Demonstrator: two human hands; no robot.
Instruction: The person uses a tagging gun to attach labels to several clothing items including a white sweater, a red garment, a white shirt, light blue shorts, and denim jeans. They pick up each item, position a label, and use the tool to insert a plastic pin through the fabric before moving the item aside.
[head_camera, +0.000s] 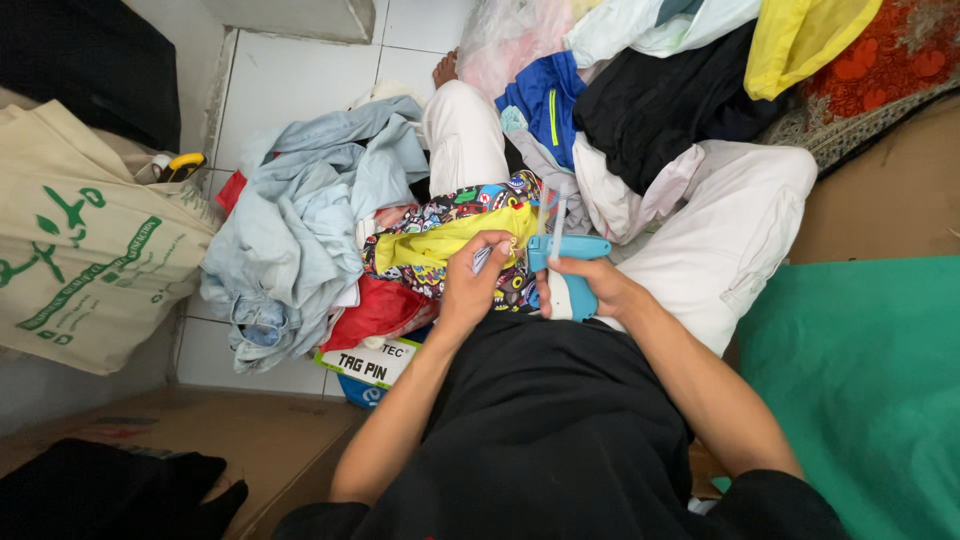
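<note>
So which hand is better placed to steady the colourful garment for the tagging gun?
Left, probably. The left hand already pinches the patterned yellow garment beside the gun's tip, while the right hand grips the blue tagging gun.

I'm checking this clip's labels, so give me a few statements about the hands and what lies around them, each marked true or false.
1. The right hand holds a blue tagging gun. True.
2. The left hand lies flat on the floor. False: it is raised at a patterned garment with yellow trim, fingers on a small tag.
3. A cream cloth bag with green print sits at the left. True.
4. The pale blue clothes hang on a rail. False: they lie heaped on the floor.
</note>
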